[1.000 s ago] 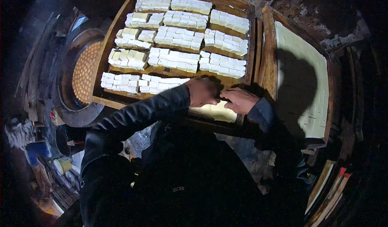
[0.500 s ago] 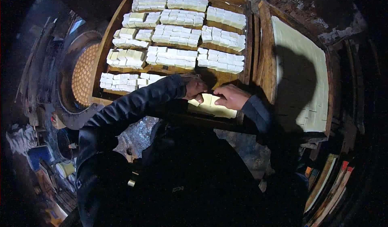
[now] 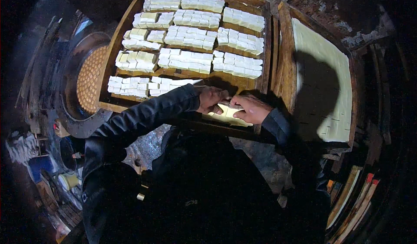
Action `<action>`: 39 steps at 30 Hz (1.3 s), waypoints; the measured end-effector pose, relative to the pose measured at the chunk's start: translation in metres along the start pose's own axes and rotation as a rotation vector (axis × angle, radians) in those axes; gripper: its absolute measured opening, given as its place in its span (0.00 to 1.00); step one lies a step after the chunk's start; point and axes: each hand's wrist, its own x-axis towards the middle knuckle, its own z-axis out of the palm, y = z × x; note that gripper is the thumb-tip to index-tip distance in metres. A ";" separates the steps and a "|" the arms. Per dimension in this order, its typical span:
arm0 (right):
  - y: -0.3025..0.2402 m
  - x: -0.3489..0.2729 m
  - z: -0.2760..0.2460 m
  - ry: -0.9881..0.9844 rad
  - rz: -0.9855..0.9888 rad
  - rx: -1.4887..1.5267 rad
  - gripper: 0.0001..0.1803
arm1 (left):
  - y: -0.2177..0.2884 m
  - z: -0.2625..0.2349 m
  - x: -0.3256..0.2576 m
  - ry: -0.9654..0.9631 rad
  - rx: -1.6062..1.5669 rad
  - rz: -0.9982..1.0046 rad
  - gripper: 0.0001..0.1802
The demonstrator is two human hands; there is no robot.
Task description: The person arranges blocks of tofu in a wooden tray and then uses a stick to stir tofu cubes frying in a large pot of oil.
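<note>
A dark, slightly glossy jacket is worn, its long sleeves creased along both forearms and ending at the wrists; the left hand and right hand are left bare, with no gloves seen; a small pale metal fastening is seen low on the dark front.

Both hands, left hand and right hand, grip a pale slab on the wooden tray.

My wooden tray looks rough and worn; the pale blocks matt, soft; my sleeves slightly glossy.
</note>
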 end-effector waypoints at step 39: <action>-0.001 0.031 -0.040 -0.531 0.174 -0.218 0.33 | 0.027 0.005 0.004 0.067 0.024 -0.180 0.36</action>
